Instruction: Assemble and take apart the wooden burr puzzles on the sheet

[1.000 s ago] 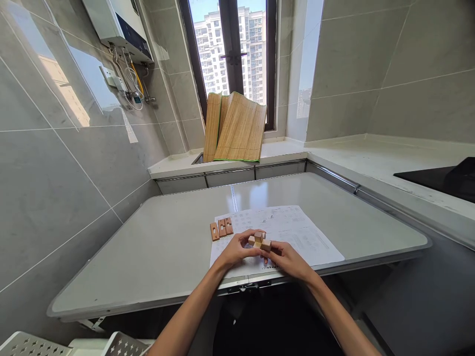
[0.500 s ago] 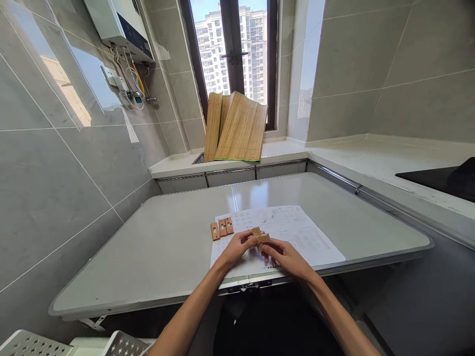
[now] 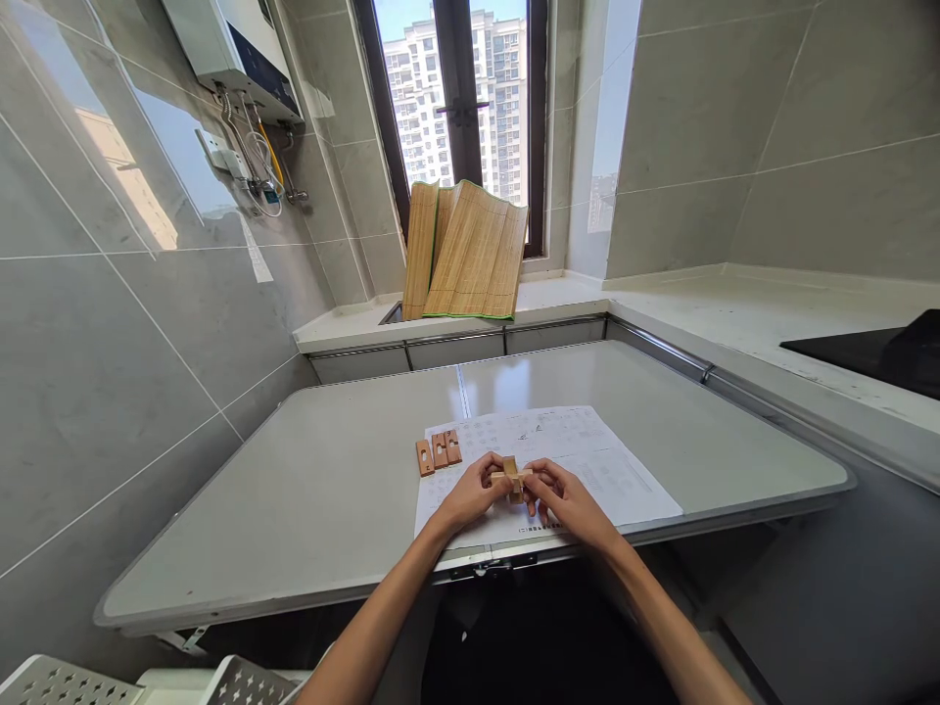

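A light wooden interlocking puzzle [image 3: 512,478] made of crossed blocks is held above the printed sheet. My left hand [image 3: 474,490] grips its left side between thumb and fingers. On the opposite side my right hand [image 3: 562,497] pinches it, with the thumb near its middle. Fingers cover parts of the puzzle. Several instruction drawings show on the white paper sheet [image 3: 602,470] beneath. Left of my hands lie three flat reddish-brown wooden pieces with cut-outs and dark marks, among them the leftmost wooden piece [image 3: 424,457], partly over the sheet's edge.
The pale folding table [image 3: 315,490] carries the sheet. Behind it, a bamboo mat [image 3: 474,255] leans against the window on a white ledge. A black cooktop [image 3: 881,354] sits on the right counter. White perforated baskets [image 3: 73,681] stand at the lower left.
The puzzle has turned in my hands, its blocks now standing more squarely as a cross. My right fingers have shifted slightly upward on it. The loose pieces have stayed put.
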Demonstrator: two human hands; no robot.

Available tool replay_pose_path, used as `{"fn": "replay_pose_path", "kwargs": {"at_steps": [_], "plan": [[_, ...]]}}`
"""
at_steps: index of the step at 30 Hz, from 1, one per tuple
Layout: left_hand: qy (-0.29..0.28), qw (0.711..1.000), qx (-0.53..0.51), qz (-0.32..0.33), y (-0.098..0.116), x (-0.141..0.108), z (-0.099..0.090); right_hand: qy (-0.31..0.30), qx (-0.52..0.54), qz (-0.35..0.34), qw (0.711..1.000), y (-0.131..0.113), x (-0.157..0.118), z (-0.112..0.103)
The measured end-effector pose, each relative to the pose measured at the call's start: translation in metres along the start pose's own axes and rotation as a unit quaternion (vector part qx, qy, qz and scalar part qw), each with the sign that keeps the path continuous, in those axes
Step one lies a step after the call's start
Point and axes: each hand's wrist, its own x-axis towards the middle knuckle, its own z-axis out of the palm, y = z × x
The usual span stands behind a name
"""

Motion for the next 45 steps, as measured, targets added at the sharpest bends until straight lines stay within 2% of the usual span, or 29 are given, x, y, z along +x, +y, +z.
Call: {"fn": "replay_pose_path", "kwargs": {"at_steps": [8, 13, 16, 19, 26, 33, 41, 45], "plan": [[0.024, 0.997, 0.074, 0.023, 0.006, -0.001, -0.001, 0.007, -0.007, -0.004, 1.000, -0.003, 0.000, -0.001], [0.004, 1.000, 0.023, 0.014, 0.004, -0.001, 0.001, 0.033, 0.032, -0.022, 0.999, 0.000, 0.001, -0.003], [-0.014, 1.000, 0.007, 0.014, 0.005, -0.002, 0.003, 0.018, 0.045, -0.024, 0.999, 0.003, 0.001, -0.004], [0.002, 1.000, 0.020, 0.016, 0.006, -0.003, 0.004, -0.003, 0.046, -0.022, 0.999, 0.002, 0.000, -0.004], [0.040, 0.998, 0.028, 0.028, 0.004, -0.003, 0.002, 0.010, 0.007, -0.012, 1.000, -0.006, 0.001, -0.001], [0.008, 0.999, 0.018, 0.029, 0.010, -0.006, 0.004, -0.015, 0.004, -0.013, 1.000, -0.006, -0.002, -0.007], [-0.011, 0.999, -0.038, -0.002, 0.009, -0.006, 0.005, 0.029, 0.041, -0.010, 0.999, 0.004, 0.000, -0.006], [-0.003, 0.999, -0.029, 0.018, 0.004, -0.003, 0.003, 0.046, 0.057, -0.007, 0.997, 0.006, 0.002, -0.006]]}}
